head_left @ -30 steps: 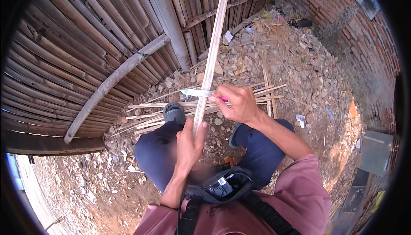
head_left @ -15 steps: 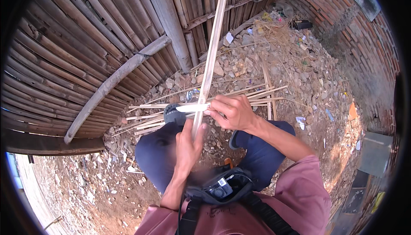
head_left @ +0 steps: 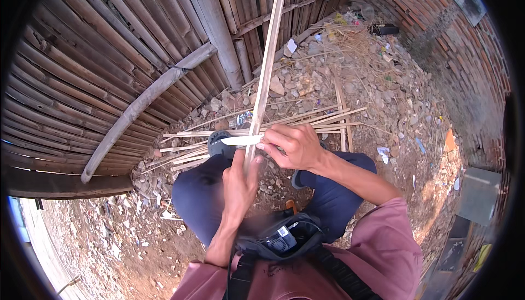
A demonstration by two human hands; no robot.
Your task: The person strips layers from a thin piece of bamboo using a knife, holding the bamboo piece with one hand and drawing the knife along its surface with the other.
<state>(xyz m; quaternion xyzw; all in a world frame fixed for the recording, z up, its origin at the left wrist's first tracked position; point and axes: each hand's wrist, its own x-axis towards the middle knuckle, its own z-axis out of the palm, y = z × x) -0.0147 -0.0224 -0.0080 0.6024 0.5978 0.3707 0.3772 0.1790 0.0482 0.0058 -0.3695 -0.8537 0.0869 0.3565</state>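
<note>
My left hand [head_left: 239, 182] is closed round the lower end of a long pale bamboo strip [head_left: 264, 81], which points up and away from me, leaning slightly right. In my right hand [head_left: 291, 146] is a knife, its handle hidden by the fingers. The knife's bright blade [head_left: 239, 141] points left and lies across the strip, just above my left hand. Behind both hands, several more split strips [head_left: 322, 118] lie criss-crossed on the rubble beyond my feet.
A wall of bamboo poles [head_left: 131, 43] with a curved rail [head_left: 147, 108] stands at the left and far side. On the right rises a brick wall [head_left: 465, 54]. Stones and litter cover the ground [head_left: 377, 89]. A black pouch [head_left: 281, 240] hangs at my waist.
The knife and my right hand have shifted slightly left and down toward my left hand. The strip's far end has tipped a little left. Both grips are unchanged.
</note>
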